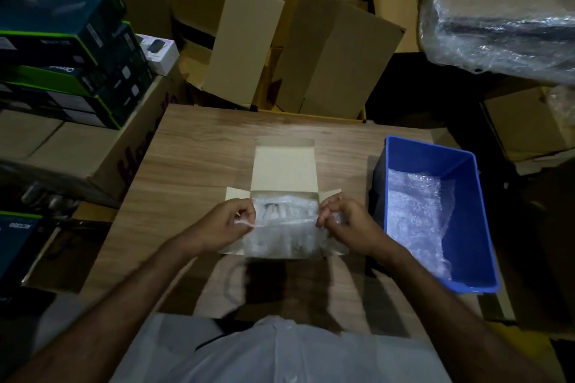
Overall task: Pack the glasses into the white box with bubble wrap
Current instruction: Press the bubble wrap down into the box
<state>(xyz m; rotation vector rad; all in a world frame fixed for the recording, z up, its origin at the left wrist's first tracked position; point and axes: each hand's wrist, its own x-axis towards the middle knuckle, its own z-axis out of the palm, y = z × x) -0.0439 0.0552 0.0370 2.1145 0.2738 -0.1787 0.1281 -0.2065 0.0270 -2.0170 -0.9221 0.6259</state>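
Note:
The white box lies open on the wooden table, its lid flap folded away from me. A sheet of bubble wrap is stretched across the box's opening. My left hand pinches the wrap's left edge and my right hand pinches its right edge. Pale shapes show dimly through the wrap inside the box; I cannot tell whether they are the glasses.
A blue plastic bin with more bubble wrap stands right of the box. Cardboard cartons crowd behind the table, stacked dark product boxes sit at the left, and a plastic-wrapped bundle lies at the upper right.

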